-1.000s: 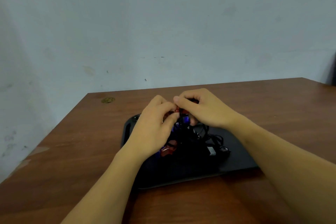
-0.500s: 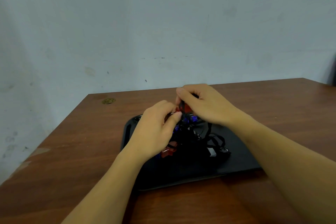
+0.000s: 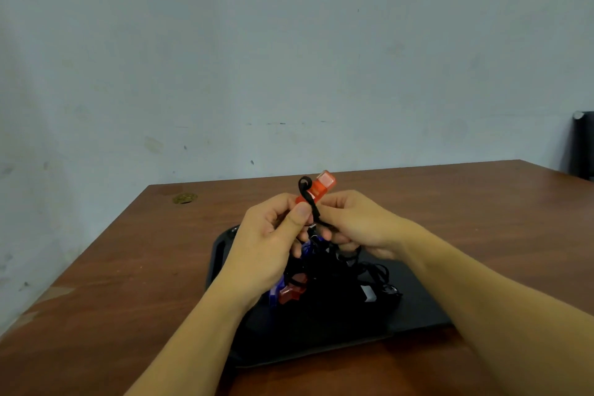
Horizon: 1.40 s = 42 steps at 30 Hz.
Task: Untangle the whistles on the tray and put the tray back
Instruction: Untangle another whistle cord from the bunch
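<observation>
A black tray (image 3: 414,305) lies on the brown wooden table (image 3: 128,283) in front of me. On it sits a knot of black cords (image 3: 340,270) with a second red whistle (image 3: 291,293) and a blue whistle (image 3: 273,294). Above the tray, my left hand (image 3: 266,244) pinches a red whistle (image 3: 318,190) that sticks up past my fingers, a black cord looped over it. My right hand (image 3: 356,225) grips the black cord just below that whistle. Parts of the tangle are hidden behind my hands.
A small brass-coloured fitting (image 3: 184,198) is set in the table near its far left corner. A pale wall stands behind the table. A dark object (image 3: 583,145) stands beyond the far right table edge.
Both hands have risen off the tangle. The red whistle, earlier tucked between my fingers, now sticks up above them with the cord looped over it.
</observation>
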Tool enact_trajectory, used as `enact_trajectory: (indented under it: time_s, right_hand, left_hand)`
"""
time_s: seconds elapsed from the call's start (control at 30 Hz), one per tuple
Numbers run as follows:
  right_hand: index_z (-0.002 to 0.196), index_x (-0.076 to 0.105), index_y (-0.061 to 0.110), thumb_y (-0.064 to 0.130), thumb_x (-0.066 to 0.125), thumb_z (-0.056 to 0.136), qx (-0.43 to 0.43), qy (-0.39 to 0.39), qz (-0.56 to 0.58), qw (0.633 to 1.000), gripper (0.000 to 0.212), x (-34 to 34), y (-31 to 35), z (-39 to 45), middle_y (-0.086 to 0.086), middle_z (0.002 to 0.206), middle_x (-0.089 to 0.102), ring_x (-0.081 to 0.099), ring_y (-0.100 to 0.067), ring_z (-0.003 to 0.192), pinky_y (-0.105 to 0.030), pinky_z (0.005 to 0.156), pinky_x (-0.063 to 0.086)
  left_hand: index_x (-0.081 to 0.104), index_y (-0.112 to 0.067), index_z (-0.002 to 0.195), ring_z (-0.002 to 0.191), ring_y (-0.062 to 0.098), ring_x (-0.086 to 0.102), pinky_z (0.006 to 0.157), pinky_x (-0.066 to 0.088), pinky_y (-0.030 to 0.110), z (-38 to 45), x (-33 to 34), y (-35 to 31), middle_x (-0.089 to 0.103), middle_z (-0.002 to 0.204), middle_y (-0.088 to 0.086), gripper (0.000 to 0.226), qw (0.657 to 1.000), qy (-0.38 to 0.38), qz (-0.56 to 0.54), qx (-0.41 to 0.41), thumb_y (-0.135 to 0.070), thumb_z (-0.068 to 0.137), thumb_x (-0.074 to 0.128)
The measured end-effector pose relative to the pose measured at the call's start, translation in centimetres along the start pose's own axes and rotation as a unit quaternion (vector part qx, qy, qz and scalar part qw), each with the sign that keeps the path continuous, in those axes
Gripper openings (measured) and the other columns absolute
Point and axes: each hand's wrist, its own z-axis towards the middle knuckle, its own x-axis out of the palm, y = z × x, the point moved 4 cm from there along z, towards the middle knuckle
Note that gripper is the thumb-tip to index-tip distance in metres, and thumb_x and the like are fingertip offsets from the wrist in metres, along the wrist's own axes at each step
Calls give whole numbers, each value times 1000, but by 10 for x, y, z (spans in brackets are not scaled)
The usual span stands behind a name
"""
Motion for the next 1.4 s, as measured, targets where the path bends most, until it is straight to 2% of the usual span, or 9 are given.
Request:
enact_trajectory:
  time_s: [0.17,0.37,0.43,0.53,0.67,0.87,1.1,1.27,1.4]
  right_hand:
    - [69,70,27,47,49,103,-59,-70,-74,993,45,-9,5,-4,1,56,52,36,-7,42,-17,45,29]
    - [82,71,30,36,50,104,-133,-22,-218,967,31,3,21,-15,7,54,53,46,-9,51,-25,61,42]
    - [85,70,26,33,55,102,-142,-9,-273,951,24,8,36,-20,13,61,63,56,-4,55,-17,64,45]
    - [82,71,23,32,59,98,-155,-10,-355,922,22,10,56,-25,6,75,69,64,-12,69,-32,74,53]
    - [76,70,25,41,62,96,-178,-52,-421,888,27,6,83,-32,7,66,66,58,-6,59,-28,64,50]
    - [70,68,26,43,63,94,-194,-84,-427,879,30,-7,108,-39,17,52,57,50,0,50,-13,54,38]
    - [71,65,22,39,59,98,-236,-106,-421,869,33,1,104,-30,11,58,57,52,-5,59,-23,61,42]
    - [76,65,10,35,59,100,-224,-113,-351,902,35,-12,84,-9,8,61,52,43,-5,55,-17,57,35]
    - [72,65,15,36,59,99,-187,-142,-261,936,35,-31,63,2,5,62,52,44,-3,55,-12,59,38]
  left_hand:
    - [68,-23,74,60,22,49,55,42,31,5,-8,4,59,65,-1,30,997,-74,-28,-25,-21,100,54]
    - [59,-12,83,59,16,48,57,37,24,5,-17,15,57,69,13,27,975,-118,184,-35,-28,103,50]
    - [54,-15,79,61,14,44,52,30,21,4,-18,16,53,71,7,27,960,-125,251,-30,-25,103,49]
    - [49,-20,77,64,16,45,54,33,31,3,-19,16,50,76,-1,26,940,-122,316,-27,-21,103,47]
    - [45,-23,77,62,18,45,54,33,34,1,-20,15,51,76,-1,27,928,-120,347,-56,-23,103,46]
    - [47,-22,84,64,15,44,55,30,33,-1,-16,5,47,81,-3,20,919,-90,381,-36,-21,104,44]
    - [54,-20,99,78,17,48,69,42,34,0,-4,3,47,92,-7,14,883,11,469,12,-26,104,42]
    - [48,-23,95,84,15,47,78,44,32,-7,8,-8,46,94,-8,10,882,111,447,96,-17,102,45]
    - [43,-29,84,77,11,44,69,38,21,-7,12,-20,42,83,-13,23,897,124,397,151,-13,99,50]
